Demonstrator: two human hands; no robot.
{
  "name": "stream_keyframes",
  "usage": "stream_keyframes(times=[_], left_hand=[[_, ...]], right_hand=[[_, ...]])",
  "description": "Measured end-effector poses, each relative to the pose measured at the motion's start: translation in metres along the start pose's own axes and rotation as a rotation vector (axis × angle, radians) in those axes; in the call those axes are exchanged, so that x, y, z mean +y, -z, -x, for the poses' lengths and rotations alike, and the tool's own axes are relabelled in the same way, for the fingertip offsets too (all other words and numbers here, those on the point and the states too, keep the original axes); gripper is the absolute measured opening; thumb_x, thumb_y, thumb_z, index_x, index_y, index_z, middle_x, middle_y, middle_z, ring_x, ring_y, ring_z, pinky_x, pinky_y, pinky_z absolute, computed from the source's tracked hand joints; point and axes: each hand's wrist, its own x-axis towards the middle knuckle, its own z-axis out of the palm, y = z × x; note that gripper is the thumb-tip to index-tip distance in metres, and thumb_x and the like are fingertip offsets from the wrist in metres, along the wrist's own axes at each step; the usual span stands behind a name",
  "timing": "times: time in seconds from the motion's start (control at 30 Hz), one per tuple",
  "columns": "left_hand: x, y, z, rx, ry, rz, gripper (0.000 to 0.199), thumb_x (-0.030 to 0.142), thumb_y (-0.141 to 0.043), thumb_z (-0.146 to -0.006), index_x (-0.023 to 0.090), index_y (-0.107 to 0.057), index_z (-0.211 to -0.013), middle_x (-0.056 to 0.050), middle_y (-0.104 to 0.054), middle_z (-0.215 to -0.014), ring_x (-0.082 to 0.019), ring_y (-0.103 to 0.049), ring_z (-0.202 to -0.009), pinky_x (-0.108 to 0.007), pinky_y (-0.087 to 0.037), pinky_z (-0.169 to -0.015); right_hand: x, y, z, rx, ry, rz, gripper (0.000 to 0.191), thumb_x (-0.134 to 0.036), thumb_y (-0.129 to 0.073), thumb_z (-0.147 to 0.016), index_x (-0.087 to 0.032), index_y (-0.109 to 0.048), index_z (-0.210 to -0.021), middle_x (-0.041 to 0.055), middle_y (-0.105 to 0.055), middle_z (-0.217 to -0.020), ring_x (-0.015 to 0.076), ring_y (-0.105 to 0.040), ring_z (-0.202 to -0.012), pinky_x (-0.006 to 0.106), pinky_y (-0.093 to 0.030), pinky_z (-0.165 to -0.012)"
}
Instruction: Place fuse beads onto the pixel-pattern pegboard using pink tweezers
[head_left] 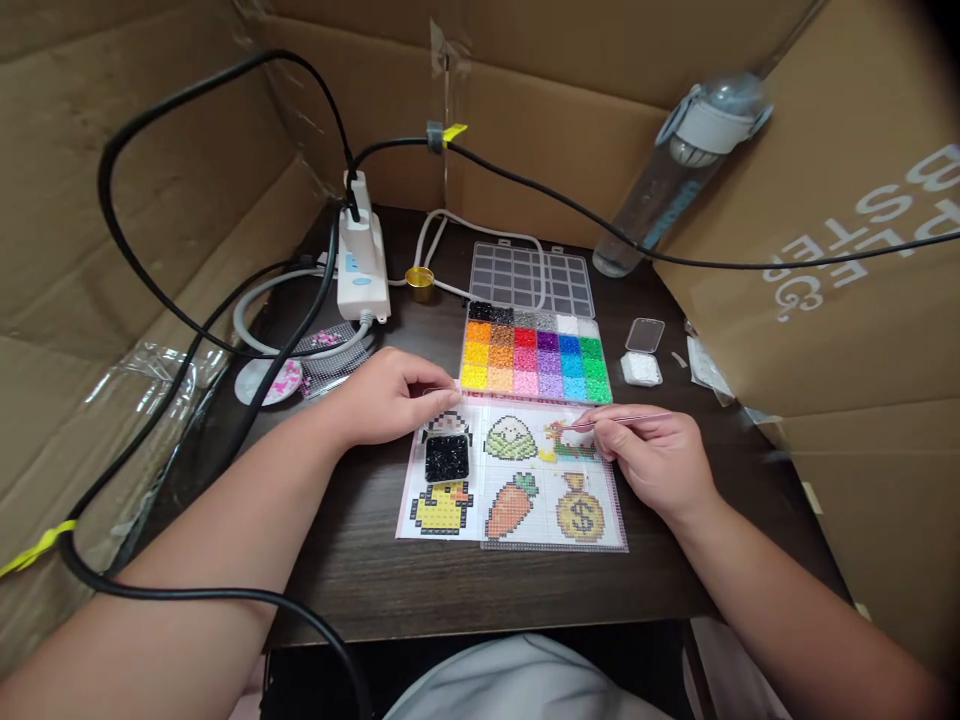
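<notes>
My right hand [656, 455] is closed around thin pink tweezers [585, 427], their tip over the dragon-like picture on the pattern sheet [517, 465]. A clear pegboard [555, 547] lies over the sheet, with several yellow beads [547, 456] near the tip. At the sheet's upper left corner, my left hand [394, 395] has thumb and forefinger nearly together; what they pinch, if anything, is hidden. Just below it, a small open box of black beads [447, 458] covers part of a printed figure. The sheet also shows a carrot, a money bag and a yellow figure.
Behind the sheet stands an open sorting box [536, 350] of coloured beads. A small box of white beads [641, 369] sits right, and a water bottle [667, 180] leans behind. Left are a power strip [362, 265], cables and a white dish [268, 382]. Cardboard walls surround the table.
</notes>
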Motion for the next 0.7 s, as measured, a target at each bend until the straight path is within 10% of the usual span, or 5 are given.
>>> stream_keyframes(times=[0.7], left_hand=[[0.004,0.0,0.0,-0.003,0.033,0.021,0.038,0.048,-0.056,-0.084,0.015,-0.075,-0.085,-0.003,-0.071,-0.075,-0.013,-0.059,-0.066,-0.024,-0.041,-0.059]], right_hand=[[-0.006,0.007,0.016,-0.126,0.152,0.082,0.008,-0.02,-0.07,-0.08,-0.021,-0.078,-0.08,0.0048,-0.077,-0.08,0.018,-0.073,-0.077,0.026,-0.06,-0.071]])
